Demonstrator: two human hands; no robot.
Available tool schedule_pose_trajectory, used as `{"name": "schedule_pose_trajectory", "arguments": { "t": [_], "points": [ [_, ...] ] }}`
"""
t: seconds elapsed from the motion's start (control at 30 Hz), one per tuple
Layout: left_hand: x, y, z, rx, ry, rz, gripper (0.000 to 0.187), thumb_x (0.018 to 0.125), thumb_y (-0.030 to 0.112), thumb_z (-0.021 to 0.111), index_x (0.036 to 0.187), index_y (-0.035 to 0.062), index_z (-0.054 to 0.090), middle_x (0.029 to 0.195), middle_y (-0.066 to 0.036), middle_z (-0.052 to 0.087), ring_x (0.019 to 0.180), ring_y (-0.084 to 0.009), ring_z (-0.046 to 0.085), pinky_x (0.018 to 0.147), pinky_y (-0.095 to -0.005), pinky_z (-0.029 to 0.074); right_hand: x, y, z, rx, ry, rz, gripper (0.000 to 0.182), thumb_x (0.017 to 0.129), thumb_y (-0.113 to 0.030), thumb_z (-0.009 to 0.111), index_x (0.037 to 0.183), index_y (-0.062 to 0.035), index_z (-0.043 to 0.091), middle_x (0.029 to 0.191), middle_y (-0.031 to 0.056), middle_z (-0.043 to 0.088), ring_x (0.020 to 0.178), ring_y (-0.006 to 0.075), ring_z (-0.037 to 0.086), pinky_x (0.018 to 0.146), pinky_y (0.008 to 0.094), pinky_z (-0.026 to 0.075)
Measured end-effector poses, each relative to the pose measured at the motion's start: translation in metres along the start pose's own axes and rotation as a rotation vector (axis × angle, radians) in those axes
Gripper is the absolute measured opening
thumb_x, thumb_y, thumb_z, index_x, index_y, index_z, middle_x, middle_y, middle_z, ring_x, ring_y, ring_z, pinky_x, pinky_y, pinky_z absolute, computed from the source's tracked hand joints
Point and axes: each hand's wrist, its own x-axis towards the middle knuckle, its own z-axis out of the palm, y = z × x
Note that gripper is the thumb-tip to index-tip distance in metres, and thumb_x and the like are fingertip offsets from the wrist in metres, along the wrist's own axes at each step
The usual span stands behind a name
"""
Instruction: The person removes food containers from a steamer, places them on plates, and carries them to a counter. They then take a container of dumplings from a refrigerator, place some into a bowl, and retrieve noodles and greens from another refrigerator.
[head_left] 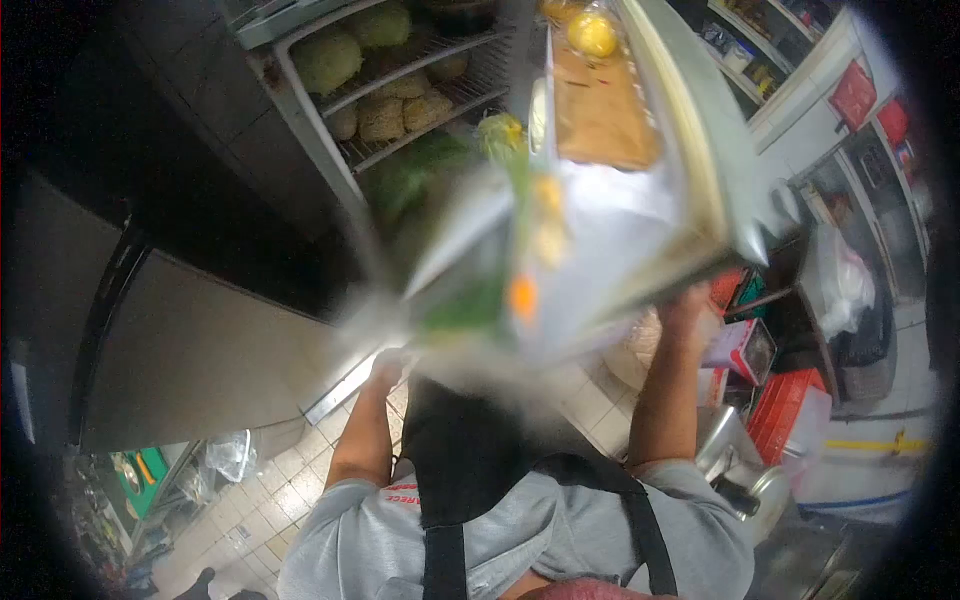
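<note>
In front of me is an open refrigerator, with green cabbages and netted produce on its wire shelves. Its door stands open to the right, bearing a yellow item and a brown package. My right hand is raised at the door's lower edge, its fingers blurred. Near a smeared pale shape low at the fridge is my left hand; its fingers are blurred too. Between the hands, green and orange items are streaked by motion.
A grey panel stands on the left, near a green board. At the right are a red crate, boxes, metal pots and shelves. Light tiles cover the floor.
</note>
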Motion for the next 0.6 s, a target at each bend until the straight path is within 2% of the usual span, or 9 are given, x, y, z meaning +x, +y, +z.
{"name": "schedule_pose_trajectory", "arguments": {
  "t": [0.1, 0.13, 0.2, 0.23, 0.3, 0.37, 0.4, 0.53, 0.6],
  "points": [
    [0.014, 0.032, 0.017, 0.055, 0.039, 0.18, 0.051, 0.082, 0.022, 0.071, 0.128, 0.0044, 0.055, 0.089, -0.013, 0.066, 0.069, -0.0203, 0.061, 0.051, -0.0333, 0.047, 0.038, 0.019, -0.074, -0.049, 0.197, -0.062, 0.011, 0.089, -0.01, 0.062, 0.093, -0.0062, 0.052, 0.077, -0.0012, 0.054, 0.067, 0.0109, 0.053, 0.061, 0.0262, 0.044],
    [0.007, 0.066, 0.025, -0.038, 0.062, 0.224, 0.05, 0.082, 0.022, 0.071, 0.126, 0.0037, 0.057, 0.09, -0.014, 0.067, 0.07, -0.0206, 0.062, 0.054, -0.0336, 0.048, 0.05, 0.025, -0.094, -0.071, 0.255, -0.077, 0.011, 0.089, -0.01, 0.061, 0.093, -0.0061, 0.052, 0.077, -0.001, 0.054, 0.067, 0.011, 0.053, 0.061, 0.0264, 0.044],
    [0.05, 0.087, 0.029, -0.038, 0.065, 0.298, 0.049, 0.081, 0.024, 0.071, 0.123, 0.002, 0.059, 0.092, -0.016, 0.068, 0.071, -0.0208, 0.062, 0.06, -0.0339, 0.05, 0.07, 0.036, -0.129, -0.115, 0.367, -0.099, 0.012, 0.089, -0.011, 0.061, 0.094, -0.0059, 0.052, 0.078, -0.0006, 0.054, 0.068, 0.0112, 0.053, 0.062, 0.0266, 0.044],
    [0.093, 0.083, 0.029, 0.058, 0.041, 0.33, 0.049, 0.081, 0.026, 0.071, 0.121, 0.0009, 0.059, 0.092, -0.016, 0.068, 0.072, -0.0208, 0.062, 0.063, -0.0339, 0.05, 0.077, 0.042, -0.145, -0.135, 0.419, -0.103, 0.012, 0.089, -0.011, 0.061, 0.094, -0.0058, 0.052, 0.078, -0.0004, 0.054, 0.069, 0.0114, 0.053, 0.062, 0.0267, 0.044],
    [0.092, 0.173, 0.033, 0.18, 0.07, 0.373, 0.047, 0.082, 0.027, 0.069, 0.119, -0.0009, 0.06, 0.092, -0.015, 0.068, 0.072, -0.0198, 0.062, 0.068, -0.0342, 0.05, 0.087, 0.051, -0.175, -0.18, 0.521, -0.123, 0.013, 0.089, -0.011, 0.061, 0.095, -0.0056, 0.051, 0.079, 0.0, 0.054, 0.069, 0.0116, 0.053, 0.063, 0.0269, 0.044],
    [0.12, 0.241, 0.039, 0.462, 0.212, 0.615, 0.041, 0.084, 0.027, 0.066, 0.115, 0.0009, 0.061, 0.09, -0.012, 0.068, 0.071, -0.0188, 0.061, 0.068, -0.035, 0.049, 0.094, 0.056, -0.196, -0.215, 0.593, -0.127, 0.013, 0.089, -0.011, 0.061, 0.096, -0.0054, 0.051, 0.08, 0.0004, 0.054, 0.07, 0.0118, 0.053, 0.063, 0.0272, 0.044],
    [0.143, 0.27, 0.043, 0.461, 0.202, 0.614, 0.041, 0.084, 0.027, 0.066, 0.115, 0.0009, 0.061, 0.09, -0.012, 0.068, 0.071, -0.0188, 0.061, 0.068, -0.035, 0.049, 0.094, 0.059, -0.203, -0.237, 0.627, -0.123, 0.013, 0.089, -0.011, 0.061, 0.096, -0.0053, 0.051, 0.08, 0.0005, 0.054, 0.071, 0.0119, 0.053, 0.064, 0.0273, 0.044],
    [0.251, 0.366, 0.055, 0.337, 0.257, 0.983, 0.036, 0.086, 0.023, 0.065, 0.114, 0.0018, 0.062, 0.09, -0.01, 0.068, 0.079, -0.0199, 0.061, 0.075, -0.0336, 0.048, 0.096, 0.066, -0.222, -0.288, 0.731, -0.112, 0.014, 0.09, -0.011, 0.061, 0.097, -0.005, 0.05, 0.082, 0.0013, 0.054, 0.073, 0.0124, 0.053, 0.065, 0.0278, 0.044],
    [0.273, 0.407, 0.057, 0.308, 0.254, 1.062, 0.035, 0.086, 0.023, 0.065, 0.114, 0.002, 0.062, 0.09, -0.009, 0.068, 0.081, -0.0201, 0.061, 0.077, -0.0333, 0.048, 0.098, 0.073, -0.219, -0.313, 0.76, -0.105, 0.015, 0.09, -0.012, 0.06, 0.098, -0.0048, 0.05, 0.083, 0.0017, 0.054, 0.074, 0.0127, 0.052, 0.066, 0.028, 0.044]
  ]
}}
